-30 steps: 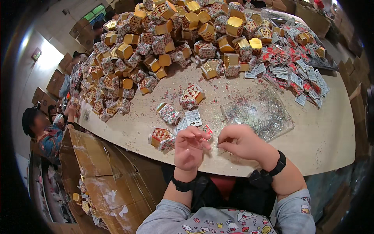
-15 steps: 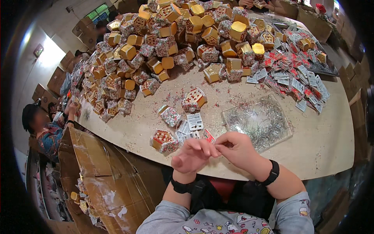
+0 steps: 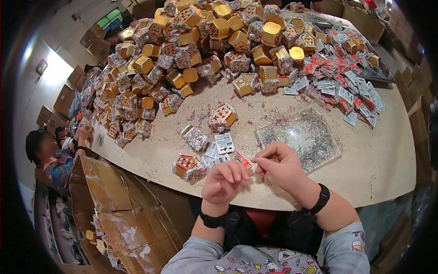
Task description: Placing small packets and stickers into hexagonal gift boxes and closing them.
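My left hand [image 3: 222, 183] is turned partly palm up over the table's near edge, its fingers curled in. My right hand [image 3: 280, 165] comes close from the right, thumb and forefinger pinched on something too small to make out. What the left fingers hold, if anything, is hidden. By the fingertips shows a red and white tag [image 3: 244, 159]. White printed cards [image 3: 224, 143] lie just beyond my left hand. Around them are a sprinkle-coated house ornament with a red roof pattern [image 3: 189, 167], one on its side [image 3: 195, 137], and another farther off [image 3: 223, 117].
A clear shallow tray [image 3: 299, 141] of thin silvery wire pieces lies right of my hands. Behind it is a heap of tags [image 3: 337, 86]. Gold-based house ornaments [image 3: 182, 55] pile up across the far table. A cardboard box [image 3: 123, 205] stands left, and a co-worker [image 3: 54, 160] sits beyond it.
The fingertips of both hands have drawn slightly apart. My left fingers have curled in more, and more of the red and white tag shows. The view has shifted a little.
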`<state>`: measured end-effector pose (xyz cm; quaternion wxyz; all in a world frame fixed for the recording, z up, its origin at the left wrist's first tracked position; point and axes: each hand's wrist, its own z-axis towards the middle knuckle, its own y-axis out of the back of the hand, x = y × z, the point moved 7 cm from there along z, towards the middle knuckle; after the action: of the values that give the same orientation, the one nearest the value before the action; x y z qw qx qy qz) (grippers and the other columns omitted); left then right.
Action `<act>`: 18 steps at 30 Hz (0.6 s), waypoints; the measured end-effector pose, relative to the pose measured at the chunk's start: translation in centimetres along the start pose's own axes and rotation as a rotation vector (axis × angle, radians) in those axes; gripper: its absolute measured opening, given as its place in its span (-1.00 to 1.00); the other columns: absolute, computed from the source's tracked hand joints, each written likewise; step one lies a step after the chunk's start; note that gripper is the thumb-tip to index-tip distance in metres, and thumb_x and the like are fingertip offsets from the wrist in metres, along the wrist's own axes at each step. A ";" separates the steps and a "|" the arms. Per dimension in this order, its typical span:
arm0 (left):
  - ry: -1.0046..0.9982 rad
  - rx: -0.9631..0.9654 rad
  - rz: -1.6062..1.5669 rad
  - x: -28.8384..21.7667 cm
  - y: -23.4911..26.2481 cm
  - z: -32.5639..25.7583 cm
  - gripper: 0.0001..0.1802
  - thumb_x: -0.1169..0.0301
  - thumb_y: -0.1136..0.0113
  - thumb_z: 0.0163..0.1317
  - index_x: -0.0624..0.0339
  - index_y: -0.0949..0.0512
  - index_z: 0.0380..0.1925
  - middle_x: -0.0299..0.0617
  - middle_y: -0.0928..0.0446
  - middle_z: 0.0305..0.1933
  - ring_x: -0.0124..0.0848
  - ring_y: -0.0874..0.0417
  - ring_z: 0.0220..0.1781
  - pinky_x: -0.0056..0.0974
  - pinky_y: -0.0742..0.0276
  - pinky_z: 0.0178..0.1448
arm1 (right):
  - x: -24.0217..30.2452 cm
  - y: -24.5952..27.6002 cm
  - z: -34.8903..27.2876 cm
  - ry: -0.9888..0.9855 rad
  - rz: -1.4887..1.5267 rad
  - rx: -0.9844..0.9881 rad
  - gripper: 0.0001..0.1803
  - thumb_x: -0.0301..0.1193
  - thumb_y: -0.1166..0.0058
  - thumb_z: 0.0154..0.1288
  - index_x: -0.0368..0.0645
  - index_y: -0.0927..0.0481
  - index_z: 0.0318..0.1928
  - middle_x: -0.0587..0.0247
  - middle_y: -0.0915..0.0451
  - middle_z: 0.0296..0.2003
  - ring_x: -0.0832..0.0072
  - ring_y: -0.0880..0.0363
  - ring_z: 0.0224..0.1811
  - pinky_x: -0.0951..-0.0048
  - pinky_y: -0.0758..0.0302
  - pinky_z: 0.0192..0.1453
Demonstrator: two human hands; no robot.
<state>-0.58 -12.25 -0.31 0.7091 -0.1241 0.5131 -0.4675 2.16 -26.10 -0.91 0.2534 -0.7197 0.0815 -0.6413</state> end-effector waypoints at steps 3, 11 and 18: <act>-0.036 -0.046 -0.019 -0.2 0.1 0.3 -0.74 0.19 -0.13 0.14 0.15 -0.47 -0.37 -0.17 -0.44 -0.29 -0.20 -0.49 -0.13 0.01 -0.33 0.15 | 0.0 0.3 0.1 -0.018 -0.016 -0.007 -0.92 -0.56 -0.16 0.23 -0.30 -0.53 -0.30 0.25 -0.59 -0.43 0.63 -0.56 -0.44 0.62 -0.49 -0.37; -0.003 0.089 -0.284 -0.3 -0.3 0.1 -0.72 0.19 -0.14 0.13 0.20 -0.46 -0.38 -0.17 -0.44 -0.31 -0.28 -0.46 -0.29 -0.21 -0.39 -0.17 | 3.2 -0.7 -0.6 0.425 -0.703 0.009 -0.91 -0.46 -0.16 0.15 -0.24 -0.58 -0.37 0.13 -0.53 -0.46 0.30 -0.57 -0.43 0.38 -0.48 -0.34; 0.163 0.223 -0.202 0.7 -1.3 -0.2 -0.64 0.20 -0.19 0.10 0.29 -0.49 -0.28 -0.09 -0.43 -0.33 -0.22 -0.49 -0.29 -0.23 -0.44 -0.21 | 2.1 -2.8 -0.9 0.452 -0.958 0.293 -0.87 -0.43 -0.09 0.16 -0.23 -0.57 -0.32 0.02 -0.54 -0.41 0.05 -0.53 -0.34 0.21 -0.47 -0.25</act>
<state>-1.49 -13.46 0.02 0.6238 -0.0573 0.4990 -0.5988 0.99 -24.84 2.27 0.0067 -0.4778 -0.2930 -0.8282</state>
